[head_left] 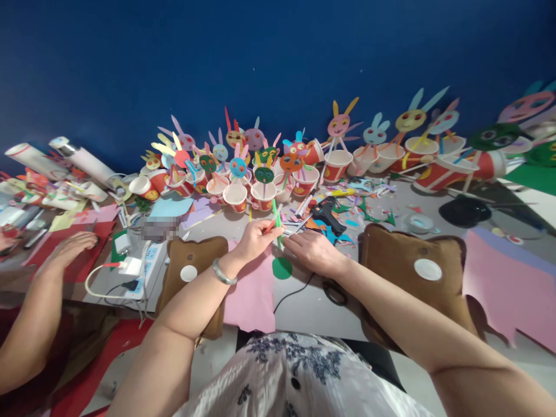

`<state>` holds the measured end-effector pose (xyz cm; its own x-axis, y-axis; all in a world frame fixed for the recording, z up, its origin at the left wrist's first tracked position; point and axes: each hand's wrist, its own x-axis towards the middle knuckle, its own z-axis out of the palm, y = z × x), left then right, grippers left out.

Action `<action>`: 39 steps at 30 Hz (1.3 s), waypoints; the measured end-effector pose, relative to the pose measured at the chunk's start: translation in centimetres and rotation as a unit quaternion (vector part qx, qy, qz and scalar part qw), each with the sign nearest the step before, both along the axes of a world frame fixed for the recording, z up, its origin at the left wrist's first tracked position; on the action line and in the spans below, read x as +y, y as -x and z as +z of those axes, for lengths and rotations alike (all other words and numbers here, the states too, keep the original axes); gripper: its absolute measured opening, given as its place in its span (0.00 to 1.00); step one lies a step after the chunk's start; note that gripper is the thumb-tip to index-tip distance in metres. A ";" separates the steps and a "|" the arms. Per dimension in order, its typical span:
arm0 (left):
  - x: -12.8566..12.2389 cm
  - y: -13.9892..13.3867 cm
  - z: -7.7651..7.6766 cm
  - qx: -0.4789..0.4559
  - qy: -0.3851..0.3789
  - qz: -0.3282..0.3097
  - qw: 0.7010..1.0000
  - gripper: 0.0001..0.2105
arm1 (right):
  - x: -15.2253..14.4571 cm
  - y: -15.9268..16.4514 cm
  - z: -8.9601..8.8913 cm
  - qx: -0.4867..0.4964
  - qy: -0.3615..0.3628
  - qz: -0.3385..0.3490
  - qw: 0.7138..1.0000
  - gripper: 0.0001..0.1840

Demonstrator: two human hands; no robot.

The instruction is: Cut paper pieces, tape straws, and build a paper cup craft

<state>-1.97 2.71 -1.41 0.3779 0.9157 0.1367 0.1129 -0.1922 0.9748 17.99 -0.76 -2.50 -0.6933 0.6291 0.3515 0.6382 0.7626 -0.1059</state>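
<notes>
My left hand [259, 238] is closed, its fingers pinching a slim red stick [271, 226] with a pale tip; its exact kind is too small to tell. A narrow green paper strip [275, 209] stands between my two hands, and its lower part passes the fingertips. My right hand [316, 251] is closed, with fingertips at the strip's right edge; what lies inside the pinch is partly hidden. Just below my hands, a green paper circle [282, 268] lies flat, overlapping the edge of a pink paper sheet [249, 292].
Behind my hands stand several red-and-white paper cups [235, 196] with rabbit-faced paper figures. A black glue gun [326, 215] lies among paper scraps. Brown cushions [402, 278] flank me. Scissors [335, 293] lie near my right forearm. At left are a power strip [150, 269] and another person's hand [72, 250].
</notes>
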 end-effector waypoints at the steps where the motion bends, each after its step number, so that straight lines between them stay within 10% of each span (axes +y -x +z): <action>1: 0.0 0.0 0.0 -0.009 0.012 0.002 1.000 0.19 | 0.0 -0.1 -0.1 0.028 0.021 -0.003 0.999 0.17; 11: 0.3 -0.3 -0.1 -0.160 0.139 0.071 0.975 0.19 | 0.0 -0.1 0.2 0.305 0.231 -0.143 0.913 0.20; 24: 0.3 0.3 0.5 -0.115 0.181 -0.051 0.975 0.19 | -0.2 -0.5 0.5 0.129 0.086 0.027 0.988 0.19; 33: 0.4 0.0 -0.1 -0.161 0.144 0.044 0.975 0.18 | -0.3 0.6 0.4 0.349 0.381 -0.120 0.848 0.21; 39: 0.0 -0.2 0.1 -0.166 0.141 0.050 0.975 0.18 | -0.6 1.3 0.1 0.348 0.342 -0.138 0.862 0.18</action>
<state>-1.73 2.75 -1.32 0.2634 0.9643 -0.0266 -0.2134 0.0851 0.9733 16.66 -1.36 -2.37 -0.2541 0.9616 0.1034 0.3856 0.1988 -0.9010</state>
